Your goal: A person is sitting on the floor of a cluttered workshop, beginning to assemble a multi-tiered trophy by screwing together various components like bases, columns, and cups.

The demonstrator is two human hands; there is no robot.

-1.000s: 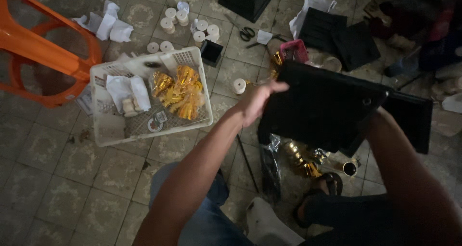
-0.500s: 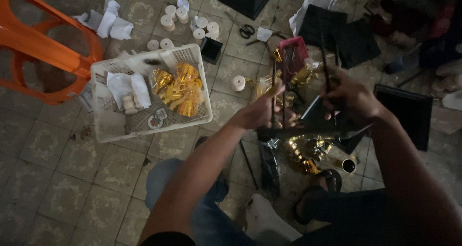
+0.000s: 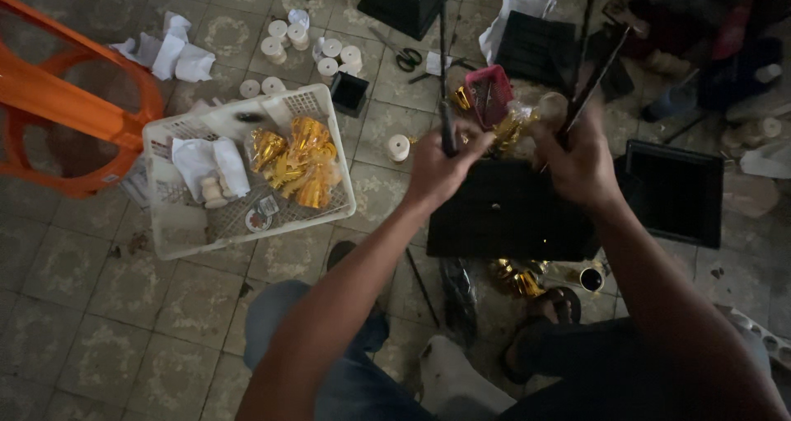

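My left hand (image 3: 441, 164) grips a thin black rod (image 3: 444, 75) that points up and away from me. My right hand (image 3: 577, 161) holds one or two more black rods (image 3: 595, 79), slanting to the upper right. Both hands are at the far edge of a flat black square panel (image 3: 511, 215) that lies level over my lap. Whether the rods are fixed to the panel is hidden by my fingers. Gold foil pieces (image 3: 519, 277) show below the panel near my foot.
A white plastic basket (image 3: 329, 141) at left holds gold foil ornaments (image 3: 298, 161) and white cloth. Behind it are white tape rolls (image 3: 284, 35), an orange chair (image 3: 58, 100), scissors (image 3: 404, 54), a pink box (image 3: 488, 87). A black tray (image 3: 676, 192) lies at right.
The black panel was tilted up in front of me, then dropped to lie flat. Both hands have moved to its far edge and now grip the upright rods.
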